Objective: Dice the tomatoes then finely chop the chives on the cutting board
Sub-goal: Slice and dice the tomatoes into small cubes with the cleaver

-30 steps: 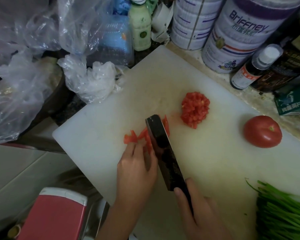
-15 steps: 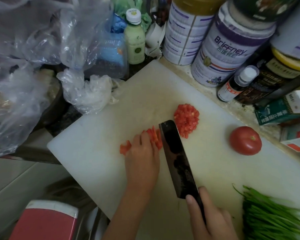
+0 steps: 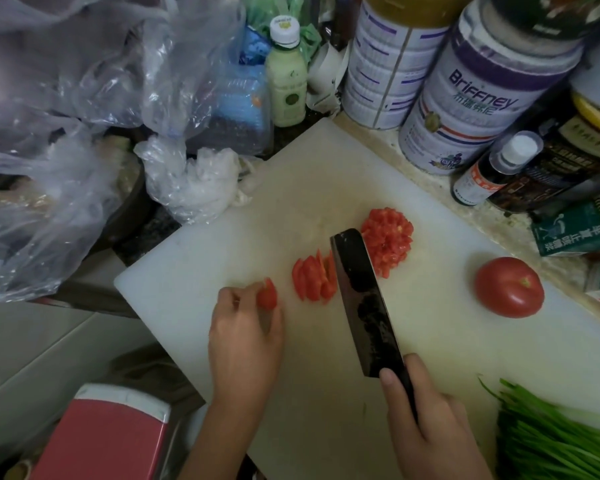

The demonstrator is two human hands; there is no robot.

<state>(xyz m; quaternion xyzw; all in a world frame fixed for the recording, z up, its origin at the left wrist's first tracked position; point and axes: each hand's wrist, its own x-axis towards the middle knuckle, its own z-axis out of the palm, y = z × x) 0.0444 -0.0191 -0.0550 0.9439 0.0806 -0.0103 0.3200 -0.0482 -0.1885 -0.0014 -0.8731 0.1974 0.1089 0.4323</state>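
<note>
Right hand [image 3: 426, 420] grips the knife [image 3: 364, 299] by the handle, index finger up by the blade heel. The blade stands mid-board, with the slices [image 3: 314, 278] just off its left face and the dice pile [image 3: 387, 240] against its right. I can't tell if the edge touches the board [image 3: 201, 271].

Left hand [image 3: 245, 341] pinches a stray slice [image 3: 267, 294] at its fingertips, just left of the stack on the side of the board's left corner. Whole tomato [image 3: 508, 287] sits by the right edge, uncut. Chives [image 3: 561, 441] lie at the near right corner, uncut.

Step, as I read it: gather the stray, then cross-cut the stack into dice.

To do it well:
- Set the stray flat against the stack, cut faces aligned, so one pass covers all of it.
- Tuck the left fingertips under and guide the blade with the knuckles.
- Match the cut spacing to the pile's cube size.
- The slices look wet, so they'll likely slide. Press down lightly and don't squeeze.
- Sweep finished dice into the pile with the blade's flat.

Risk: fingertips close to the blade on short pieces.
</note>
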